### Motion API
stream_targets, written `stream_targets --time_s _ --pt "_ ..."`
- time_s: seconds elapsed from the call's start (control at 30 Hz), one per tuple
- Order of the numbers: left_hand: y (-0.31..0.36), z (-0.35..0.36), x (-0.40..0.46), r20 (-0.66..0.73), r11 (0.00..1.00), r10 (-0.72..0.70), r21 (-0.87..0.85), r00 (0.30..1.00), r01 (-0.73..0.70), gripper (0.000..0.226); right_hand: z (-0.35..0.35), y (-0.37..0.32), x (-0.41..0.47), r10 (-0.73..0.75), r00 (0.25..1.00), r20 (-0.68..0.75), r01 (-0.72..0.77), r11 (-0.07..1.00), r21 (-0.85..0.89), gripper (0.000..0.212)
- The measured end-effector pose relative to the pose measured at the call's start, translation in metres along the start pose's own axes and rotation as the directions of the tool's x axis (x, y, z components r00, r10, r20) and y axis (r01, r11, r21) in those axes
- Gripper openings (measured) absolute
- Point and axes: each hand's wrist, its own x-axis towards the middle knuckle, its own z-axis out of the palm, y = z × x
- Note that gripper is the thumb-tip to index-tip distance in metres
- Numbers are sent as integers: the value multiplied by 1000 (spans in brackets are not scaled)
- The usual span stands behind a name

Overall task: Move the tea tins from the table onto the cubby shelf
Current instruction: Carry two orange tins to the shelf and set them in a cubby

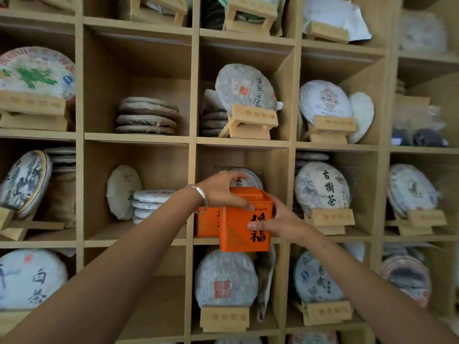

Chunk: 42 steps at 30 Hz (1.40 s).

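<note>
The cubby shelf (191, 142) fills the view, a grid of pale wooden compartments mostly taken up by wrapped tea cakes propped on small wooden stands so their labels face outward. Everything below is placed relative to the orange tea tin (244, 225) with black characters, which sits at the front lip of the middle cubby, its base overhanging the shelf edge, so it looks not yet pushed home. Just left of it, and partly behind, a second orange tin (207, 223) already stands inside the same cubby; the front tin is probably being set alongside it. Behind both, a round tea cake (250, 178) leans at the back, which limits how deep the tins can go. The left hand (221, 192) curls over the tin's lid from above-left, thumb on its front upper edge, steadying it. The right hand (278, 219) grips its right side, fingers wrapped onto the front face; whether it bears the weight is hard to tell.
</note>
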Motion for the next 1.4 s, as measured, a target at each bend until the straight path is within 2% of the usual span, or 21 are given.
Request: stream_targets --time_s 0.1,0.2,0.27,0.4,0.5,0.6,0.7,0.83,0.97,1.07,1.23,1.4 --pt "-11 8 1 -202 990 -7 -142 979 -23 85 -17 5 -4 7 993 -120 -8 1000 -8 113" --pt "-33 31 -5 -333 968 -91 -252 939 5 70 -30 7 -5 -9 982 -189 -7 997 -83 92" --pt "-44 52 -10 -328 964 -127 -265 936 38 61 -33 9 -3 -3 975 -223 -24 993 -118 84" --pt "-48 89 -7 -242 957 -130 -283 962 58 58 -29 17 6 5 979 -206 -40 985 -165 84" --pt "-51 105 -2 -318 983 -142 -155 937 96 49 -21 26 15 13 976 -219 -54 982 -181 83" --pt "-54 111 2 -351 988 -127 -131 928 86 44 -16 35 18 43 972 -230 -88 978 -188 71" --pt "-54 116 6 -380 992 -111 -92 918 82 47 -19 45 15 39 958 -285 -123 951 -282 55" --pt "-55 128 13 -448 990 -144 -60 882 130 49 -19 51 9 -4 942 -337 -124 926 -356 51" --pt "-55 134 17 -526 983 -184 -81 830 166 43 -11 48 6 -186 876 -444 -160 759 -631 45" --pt "-54 136 18 -520 977 -211 -83 828 197 44 -6 53 4 -212 845 -491 -214 707 -674 52" --pt "-55 142 15 -482 969 -239 -61 843 240 45 -5 66 -1 -155 884 -442 -164 782 -601 40" --pt "-57 149 14 -476 962 -265 -69 838 265 37 -7 75 -3 -115 902 -417 -127 851 -509 40"
